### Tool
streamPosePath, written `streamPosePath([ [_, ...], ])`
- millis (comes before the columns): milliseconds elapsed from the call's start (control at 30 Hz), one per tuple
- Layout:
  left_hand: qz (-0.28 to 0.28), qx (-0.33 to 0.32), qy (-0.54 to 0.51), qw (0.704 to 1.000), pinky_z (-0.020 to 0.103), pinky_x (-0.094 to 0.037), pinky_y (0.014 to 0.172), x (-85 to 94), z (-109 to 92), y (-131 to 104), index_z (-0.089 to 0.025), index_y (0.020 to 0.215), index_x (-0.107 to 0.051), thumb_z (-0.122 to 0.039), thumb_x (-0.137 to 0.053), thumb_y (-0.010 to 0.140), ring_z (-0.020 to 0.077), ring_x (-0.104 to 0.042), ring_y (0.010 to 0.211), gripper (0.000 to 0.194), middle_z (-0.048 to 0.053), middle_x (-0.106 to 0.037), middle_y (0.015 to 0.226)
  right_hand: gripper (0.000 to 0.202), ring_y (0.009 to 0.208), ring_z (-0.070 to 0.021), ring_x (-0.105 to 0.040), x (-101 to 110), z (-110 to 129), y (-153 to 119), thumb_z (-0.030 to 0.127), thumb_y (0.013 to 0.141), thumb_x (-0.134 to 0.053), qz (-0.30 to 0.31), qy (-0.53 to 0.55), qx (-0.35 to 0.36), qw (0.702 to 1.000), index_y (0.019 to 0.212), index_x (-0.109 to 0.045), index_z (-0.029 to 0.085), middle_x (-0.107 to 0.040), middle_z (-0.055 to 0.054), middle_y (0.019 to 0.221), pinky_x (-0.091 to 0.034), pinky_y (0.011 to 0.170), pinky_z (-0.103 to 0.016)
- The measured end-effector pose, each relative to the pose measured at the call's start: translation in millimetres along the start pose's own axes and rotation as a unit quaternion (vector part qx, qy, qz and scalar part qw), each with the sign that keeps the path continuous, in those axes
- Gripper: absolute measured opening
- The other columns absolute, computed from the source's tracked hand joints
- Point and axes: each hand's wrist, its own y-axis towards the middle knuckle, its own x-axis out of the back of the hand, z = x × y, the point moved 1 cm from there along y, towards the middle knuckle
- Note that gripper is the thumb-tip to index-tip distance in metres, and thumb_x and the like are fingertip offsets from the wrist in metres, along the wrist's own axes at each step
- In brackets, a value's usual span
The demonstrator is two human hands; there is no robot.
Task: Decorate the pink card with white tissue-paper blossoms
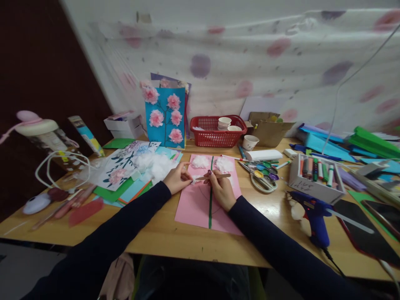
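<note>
A pink sheet (193, 206) lies on the table, with a dark green stripe (210, 208) down its middle and white cotton tufts (200, 161) near its top. My right hand (220, 189) pinches a thin wooden stick (223, 176), held level over the sheet, its tip pointing left. At the sheet's left edge is my left hand (178, 178), thumb and fingers pressed together close to the stick's tip; a little white material shows there, too small to make out clearly. A heap of loose cotton (156, 164) sits left of that hand.
Scissors (262, 183), paint pots (265, 168) and a box of markers (315, 181) lie to the right, with a blue glue gun (315, 216) and phone (362, 229). Behind stand a red basket (215, 137), a paper cup (250, 143) and a blue flower card (162, 112).
</note>
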Motion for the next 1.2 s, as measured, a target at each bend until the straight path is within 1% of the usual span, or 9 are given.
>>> streamPosePath([
  [100, -0.006, -0.004, -0.002, 1.000, 0.028, -0.050, 0.067, -0.4, 0.5, 0.9, -0.016, 0.112, -0.042, -0.015, -0.063, 0.063, 0.0153, -0.065, 0.066, 0.053, 0.001, -0.067, 0.073, 0.034, 0.057, -0.0152, -0.055, 1.1, 2.1, -1.5, 0.043, 0.091, -0.037, 0.001, 0.003, 0.007, 1.000, 0.078, -0.057, 0.018, -0.062, -0.003, 0.063, -0.041, 0.056, -0.026],
  [233, -0.016, -0.013, 0.000, 1.000, 0.027, -0.049, 0.065, -0.6, 0.8, 1.2, -0.017, 0.112, -0.043, -0.015, -0.063, 0.063, 0.0154, -0.065, 0.066, 0.053, 0.000, -0.067, 0.072, 0.034, 0.057, -0.0154, -0.055, -0.5, 3.3, -2.7, 0.042, 0.091, -0.037, 0.034, -0.028, 0.037, 0.998, 0.076, -0.057, 0.019, -0.062, -0.004, 0.064, -0.040, 0.054, -0.026],
  [367, -0.018, -0.015, 0.004, 1.000, 0.027, -0.049, 0.066, -0.3, -1.0, 0.9, -0.018, 0.112, -0.044, -0.014, -0.063, 0.063, 0.0149, -0.065, 0.067, 0.053, -0.001, -0.067, 0.072, 0.032, 0.057, -0.0153, -0.055, -2.3, 2.8, -2.2, 0.039, 0.091, -0.038, 0.049, -0.054, 0.038, 0.997, 0.077, -0.057, 0.019, -0.062, -0.003, 0.066, -0.038, 0.054, -0.026],
  [733, -0.017, -0.030, 0.002, 0.999, 0.027, -0.050, 0.068, -0.3, -0.8, 1.0, -0.017, 0.112, -0.044, -0.013, -0.063, 0.063, 0.0145, -0.064, 0.068, 0.053, -0.001, -0.066, 0.072, 0.027, 0.056, -0.0146, -0.053, -2.9, 2.9, -1.8, 0.035, 0.091, -0.039, 0.055, -0.068, 0.039, 0.995, 0.079, -0.057, 0.018, -0.063, -0.003, 0.067, -0.037, 0.053, -0.025],
  [867, -0.004, -0.028, 0.002, 1.000, 0.029, -0.050, 0.070, 1.1, -0.3, 0.9, -0.017, 0.116, -0.043, -0.014, -0.063, 0.065, 0.0146, -0.063, 0.069, 0.055, 0.000, -0.066, 0.075, 0.027, 0.056, -0.0144, -0.053, -3.0, 2.2, -2.0, 0.034, 0.091, -0.040, 0.056, -0.074, 0.045, 0.995, 0.078, -0.058, 0.019, -0.063, -0.003, 0.066, -0.037, 0.053, -0.024],
  [967, 0.027, -0.042, 0.003, 0.999, 0.033, -0.049, 0.077, 4.8, 2.3, 0.9, -0.017, 0.119, -0.044, -0.019, -0.069, 0.061, 0.0182, -0.063, 0.083, 0.063, 0.006, -0.066, 0.090, 0.026, 0.058, -0.0149, -0.054, -3.3, 2.3, -2.3, 0.034, 0.091, -0.040, 0.057, -0.083, 0.049, 0.994, 0.077, -0.057, 0.019, -0.063, -0.003, 0.066, -0.038, 0.054, -0.025],
  [1033, 0.051, -0.056, 0.009, 0.997, 0.038, -0.046, 0.085, 7.8, 5.2, 1.2, -0.017, 0.120, -0.046, -0.024, -0.078, 0.052, 0.0231, -0.059, 0.096, 0.076, 0.011, -0.062, 0.105, 0.026, 0.060, -0.0157, -0.056, -3.5, 2.8, -2.5, 0.034, 0.091, -0.040, 0.060, -0.088, 0.046, 0.993, 0.076, -0.057, 0.019, -0.064, -0.003, 0.067, -0.038, 0.055, -0.025],
  [1133, 0.061, -0.061, 0.037, 0.996, 0.046, -0.034, 0.097, 10.8, 9.9, 1.8, -0.020, 0.120, -0.050, -0.029, -0.085, 0.036, 0.0314, -0.050, 0.112, 0.091, 0.014, -0.058, 0.116, 0.026, 0.060, -0.0161, -0.056, -4.0, 4.5, -2.2, 0.032, 0.091, -0.040, 0.062, -0.099, 0.047, 0.992, 0.074, -0.055, 0.019, -0.064, -0.003, 0.067, -0.038, 0.056, -0.025],
  [1200, 0.062, -0.058, 0.060, 0.995, 0.049, -0.027, 0.101, 11.0, 12.2, 2.2, -0.022, 0.121, -0.051, -0.031, -0.086, 0.033, 0.0347, -0.045, 0.117, 0.094, 0.014, -0.059, 0.117, 0.026, 0.059, -0.0162, -0.056, -4.6, 5.7, -1.3, 0.031, 0.091, -0.040, 0.059, -0.106, 0.051, 0.991, 0.072, -0.053, 0.020, -0.063, -0.004, 0.066, -0.038, 0.056, -0.026],
])
